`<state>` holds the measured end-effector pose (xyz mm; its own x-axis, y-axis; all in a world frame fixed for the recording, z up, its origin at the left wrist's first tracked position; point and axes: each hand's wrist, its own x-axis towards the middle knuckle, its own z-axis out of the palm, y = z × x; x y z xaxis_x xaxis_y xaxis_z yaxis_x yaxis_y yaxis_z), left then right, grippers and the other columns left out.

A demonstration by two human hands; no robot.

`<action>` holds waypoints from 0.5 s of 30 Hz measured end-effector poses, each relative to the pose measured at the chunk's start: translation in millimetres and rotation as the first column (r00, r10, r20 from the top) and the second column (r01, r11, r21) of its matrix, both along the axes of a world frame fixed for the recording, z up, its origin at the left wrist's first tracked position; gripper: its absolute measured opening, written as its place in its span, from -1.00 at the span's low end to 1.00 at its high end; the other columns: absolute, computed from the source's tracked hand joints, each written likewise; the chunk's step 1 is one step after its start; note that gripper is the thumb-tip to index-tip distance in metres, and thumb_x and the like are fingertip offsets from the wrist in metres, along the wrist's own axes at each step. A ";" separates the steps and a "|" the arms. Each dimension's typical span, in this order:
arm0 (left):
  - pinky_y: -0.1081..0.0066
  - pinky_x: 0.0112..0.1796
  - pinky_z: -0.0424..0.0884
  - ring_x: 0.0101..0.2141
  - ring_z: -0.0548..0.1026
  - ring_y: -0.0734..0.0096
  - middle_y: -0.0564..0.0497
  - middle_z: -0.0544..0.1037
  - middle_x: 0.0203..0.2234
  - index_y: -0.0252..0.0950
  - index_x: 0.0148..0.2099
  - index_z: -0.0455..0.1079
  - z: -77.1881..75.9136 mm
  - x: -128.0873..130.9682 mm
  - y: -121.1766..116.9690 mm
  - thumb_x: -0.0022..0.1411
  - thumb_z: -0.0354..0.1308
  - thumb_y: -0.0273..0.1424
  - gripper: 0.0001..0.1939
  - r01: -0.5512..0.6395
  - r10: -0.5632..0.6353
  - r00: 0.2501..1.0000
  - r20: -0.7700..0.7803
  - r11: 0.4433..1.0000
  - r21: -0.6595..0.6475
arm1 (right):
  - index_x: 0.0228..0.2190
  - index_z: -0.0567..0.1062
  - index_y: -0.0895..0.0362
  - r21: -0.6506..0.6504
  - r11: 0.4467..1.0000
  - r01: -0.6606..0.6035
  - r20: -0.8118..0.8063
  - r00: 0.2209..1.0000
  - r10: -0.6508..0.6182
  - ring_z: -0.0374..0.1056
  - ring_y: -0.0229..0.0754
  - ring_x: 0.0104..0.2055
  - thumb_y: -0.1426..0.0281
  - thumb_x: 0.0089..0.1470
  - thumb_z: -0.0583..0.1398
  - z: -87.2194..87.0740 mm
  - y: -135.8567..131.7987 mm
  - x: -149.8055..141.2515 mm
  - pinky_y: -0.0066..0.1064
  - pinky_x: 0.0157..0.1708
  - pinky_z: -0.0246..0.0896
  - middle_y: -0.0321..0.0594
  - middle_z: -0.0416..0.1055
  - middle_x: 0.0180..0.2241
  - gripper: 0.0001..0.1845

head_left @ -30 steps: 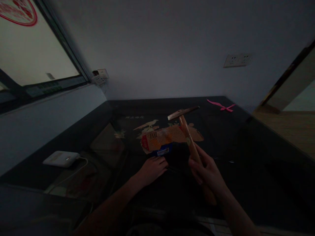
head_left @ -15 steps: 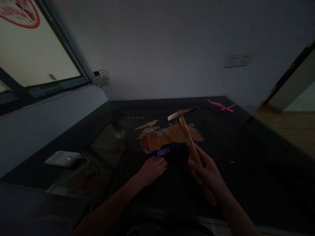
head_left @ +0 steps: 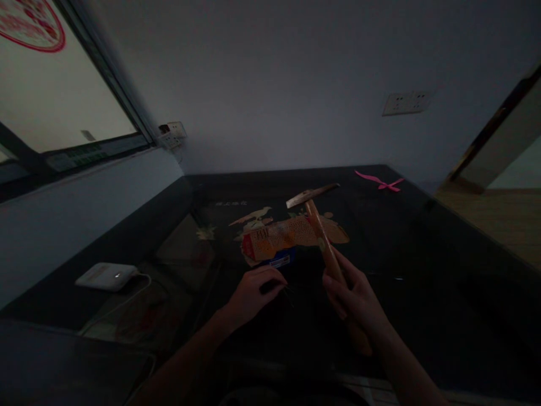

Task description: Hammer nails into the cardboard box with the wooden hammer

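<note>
My right hand (head_left: pixel 355 290) is wrapped round the wooden handle of a hammer (head_left: pixel 324 242), whose dark metal head is tilted up and away from me. To the left, my left hand (head_left: pixel 256 293) hovers low over the dark table with thumb and forefinger pinched together. At those fingertips shows a thin nail (head_left: pixel 289 289), hard to make out in the dim light. Just beyond both hands lies a crumpled orange and red wrapper (head_left: pixel 276 239). A blue packet (head_left: pixel 282 257) with a white label is partly under it.
A white power bank (head_left: pixel 107 276) with a cable lies on the left of the black table (head_left: pixel 321 344). Pink ribbon (head_left: pixel 382 183) rests at the far right. Small shiny slivers (head_left: pixel 398 278) lie right of my right hand. A wall with sockets (head_left: pixel 406 103) stands behind.
My left hand has risen slightly off the table and turned, its thumb and forefinger now in a pinch. My right hand and the hammer have hardly moved.
</note>
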<state>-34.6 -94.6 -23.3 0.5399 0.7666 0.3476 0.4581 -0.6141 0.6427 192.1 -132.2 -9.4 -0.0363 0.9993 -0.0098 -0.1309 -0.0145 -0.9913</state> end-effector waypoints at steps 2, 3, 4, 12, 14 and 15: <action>0.39 -0.20 0.45 -0.28 0.51 0.38 0.00 0.55 -0.34 -0.24 -0.26 0.44 13.1 -2.8 0.4 0.21 0.12 -0.43 -0.92 -0.051 0.050 0.996 0.078 0.999 0.012 | 0.20 0.15 0.01 0.013 1.000 -0.004 -0.019 1.000 0.005 0.01 -0.48 -0.76 0.26 0.00 0.25 -0.9 0.3 0.3 -0.61 -0.81 -0.10 -0.47 0.22 -0.56 -0.25; 0.38 -0.21 0.46 -0.29 0.51 0.37 0.00 0.55 -0.35 -0.25 -0.26 0.44 19.9 -4.1 1.9 0.20 0.13 -0.42 -0.93 -0.082 0.080 0.990 0.119 0.997 0.012 | 0.20 0.15 0.01 0.015 1.000 -0.009 -0.023 1.000 0.009 0.00 -0.48 -0.76 0.26 0.00 0.25 -1.3 0.4 0.5 -0.61 -0.82 -0.10 -0.47 0.22 -0.55 -0.25; 0.38 -0.23 0.47 -0.30 0.52 0.37 0.00 0.55 -0.35 -0.25 -0.26 0.43 26.5 -5.2 4.5 0.19 0.14 -0.40 -0.93 -0.114 0.112 0.980 0.163 0.993 0.004 | 0.19 0.16 0.01 0.011 1.000 -0.010 -0.021 1.000 0.010 0.00 -0.48 -0.76 0.25 0.01 0.25 -1.8 0.4 0.8 -0.61 -0.82 -0.10 -0.47 0.22 -0.56 -0.26; 0.40 -0.21 0.50 -0.31 0.55 0.40 0.01 0.53 -0.36 -0.30 -0.27 0.37 48.0 -2.7 67.4 0.14 0.15 -0.41 -0.91 -0.265 0.231 0.858 0.458 0.964 0.010 | 0.21 0.12 -0.02 0.011 1.000 -0.018 -0.017 1.000 0.018 0.00 -0.50 -0.78 0.26 0.03 0.25 -5.4 0.8 2.3 -0.63 -0.84 -0.09 -0.48 0.22 -0.55 -0.25; 0.40 -0.21 0.50 -0.32 0.55 0.41 0.00 0.53 -0.35 -0.31 -0.26 0.37 43.2 -1.0 83.2 0.14 0.14 -0.41 -0.91 -0.297 0.248 0.852 0.461 0.954 0.036 | 0.20 0.13 -0.01 0.017 1.000 -0.024 -0.016 1.000 0.024 0.01 -0.51 -0.78 0.27 0.03 0.24 -5.3 1.3 2.0 -0.64 -0.84 -0.09 -0.48 0.23 -0.55 -0.26; 0.39 -0.21 0.49 -0.32 0.54 0.41 0.00 0.52 -0.35 -0.31 -0.26 0.37 40.3 -0.3 89.2 0.15 0.14 -0.41 -0.90 -0.314 0.258 0.854 0.451 0.948 0.052 | 0.20 0.12 -0.01 0.015 1.000 -0.027 -0.018 0.999 0.027 0.01 -0.51 -0.78 0.28 0.04 0.24 -5.1 1.5 1.8 -0.65 -0.83 -0.10 -0.47 0.23 -0.55 -0.27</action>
